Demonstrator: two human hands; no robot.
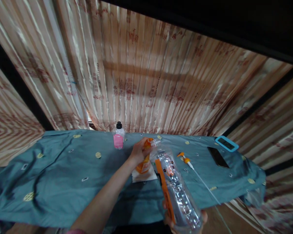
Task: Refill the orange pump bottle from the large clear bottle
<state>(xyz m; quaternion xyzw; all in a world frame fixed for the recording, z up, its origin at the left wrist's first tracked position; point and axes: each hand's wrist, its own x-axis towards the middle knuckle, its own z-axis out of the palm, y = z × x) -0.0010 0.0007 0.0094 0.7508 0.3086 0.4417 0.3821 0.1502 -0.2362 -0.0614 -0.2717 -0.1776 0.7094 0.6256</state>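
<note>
My left hand (138, 151) is closed around an orange see-through bottle (143, 166), whose lower part is over a white folded tissue or cloth (148, 177). In my right hand (170, 221) is a large clear plastic bottle (179, 187) with an orange label strip, gripped near its base. The large bottle is tilted, its neck reaching up to the orange bottle beside my left fingers. Whether the two bottles touch is unclear. An orange pump head (187, 160) with a long thin tube lies to the right of the large bottle.
A clear bottle (118, 139) with a pink label and black cap stands at the back. On the right lie a dark phone (217, 157) and a blue-rimmed device (227, 143). A green patterned cloth (70, 182) covers the surface, with curtains (141, 81) behind.
</note>
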